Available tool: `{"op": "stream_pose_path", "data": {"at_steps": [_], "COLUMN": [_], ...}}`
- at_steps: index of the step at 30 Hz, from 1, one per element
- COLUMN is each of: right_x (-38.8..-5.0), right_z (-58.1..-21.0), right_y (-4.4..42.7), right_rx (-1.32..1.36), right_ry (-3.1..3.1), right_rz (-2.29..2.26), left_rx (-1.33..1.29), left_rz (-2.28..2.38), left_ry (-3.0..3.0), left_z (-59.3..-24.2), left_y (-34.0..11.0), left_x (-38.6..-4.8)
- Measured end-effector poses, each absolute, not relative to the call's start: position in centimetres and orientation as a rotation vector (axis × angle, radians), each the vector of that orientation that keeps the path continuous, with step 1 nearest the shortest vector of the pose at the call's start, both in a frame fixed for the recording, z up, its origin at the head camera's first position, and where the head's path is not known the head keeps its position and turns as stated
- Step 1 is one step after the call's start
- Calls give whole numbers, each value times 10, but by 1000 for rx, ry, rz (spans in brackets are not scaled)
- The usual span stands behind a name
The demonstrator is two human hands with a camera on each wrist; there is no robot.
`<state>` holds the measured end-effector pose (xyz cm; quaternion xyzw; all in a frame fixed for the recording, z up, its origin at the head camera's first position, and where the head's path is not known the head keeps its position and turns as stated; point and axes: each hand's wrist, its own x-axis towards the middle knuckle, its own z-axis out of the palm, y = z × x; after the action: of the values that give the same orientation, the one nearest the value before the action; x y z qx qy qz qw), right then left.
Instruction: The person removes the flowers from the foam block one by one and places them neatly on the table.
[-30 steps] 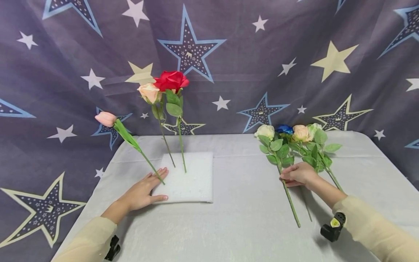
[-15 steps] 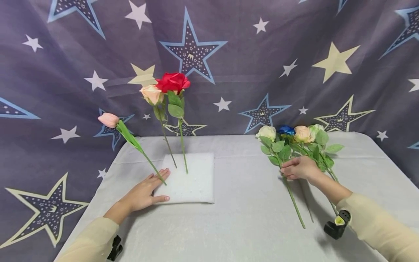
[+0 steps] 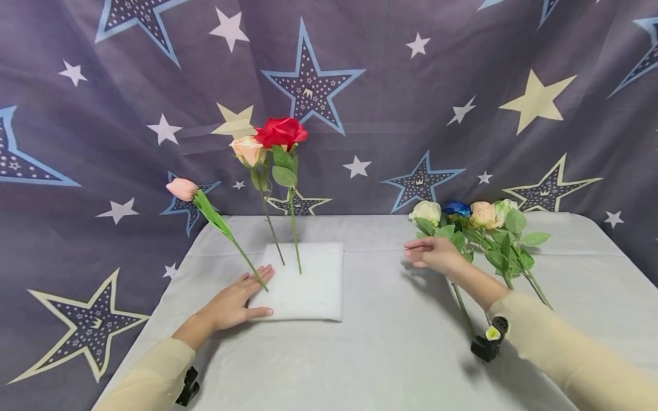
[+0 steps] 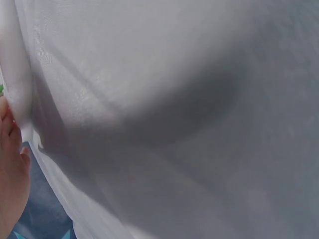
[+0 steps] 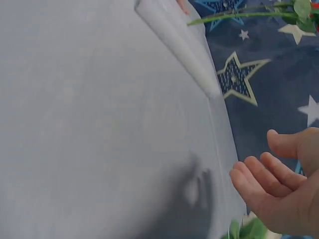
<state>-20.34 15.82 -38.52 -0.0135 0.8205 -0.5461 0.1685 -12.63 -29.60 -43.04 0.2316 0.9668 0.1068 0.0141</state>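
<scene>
My left hand lies with spread, straight fingers on the left edge of a white foam block. A pink tulip, a peach rose and a red rose stand with their stems in the block, the tulip leaning left. My right hand hovers just in front of a white rose at the right; in the right wrist view the hand has relaxed fingers, thumb apart, holding nothing. The white rose's stem passes partly hidden behind that hand.
Beside the white rose lie a blue rose, a peach rose and a pale green-white one, their leafy stems overlapping. A grey cloth covers the table, and a star-patterned curtain hangs behind it.
My right hand has let go of the white rose's stem and moved left, its fingers now off the stem. The left hand still rests on the foam block. The head view has shifted slightly.
</scene>
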Motion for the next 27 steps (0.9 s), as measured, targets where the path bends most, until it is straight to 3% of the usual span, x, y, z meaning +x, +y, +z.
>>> {"op": "stream_pose_path", "data": {"at_steps": [19,27], "right_x": [-217,-215], "right_z": [-366,-369], "right_y": [31,-6], "right_rx": [-240,-499], "right_ry": [2179,2186], "right_rz": [-1835,-1784], "left_rx": [711,741], "left_rz": [338,352], "left_ry": [3008,3018], "left_z": [-427,-428], "left_y": [-295,-296], "left_x": [-128,-126]}}
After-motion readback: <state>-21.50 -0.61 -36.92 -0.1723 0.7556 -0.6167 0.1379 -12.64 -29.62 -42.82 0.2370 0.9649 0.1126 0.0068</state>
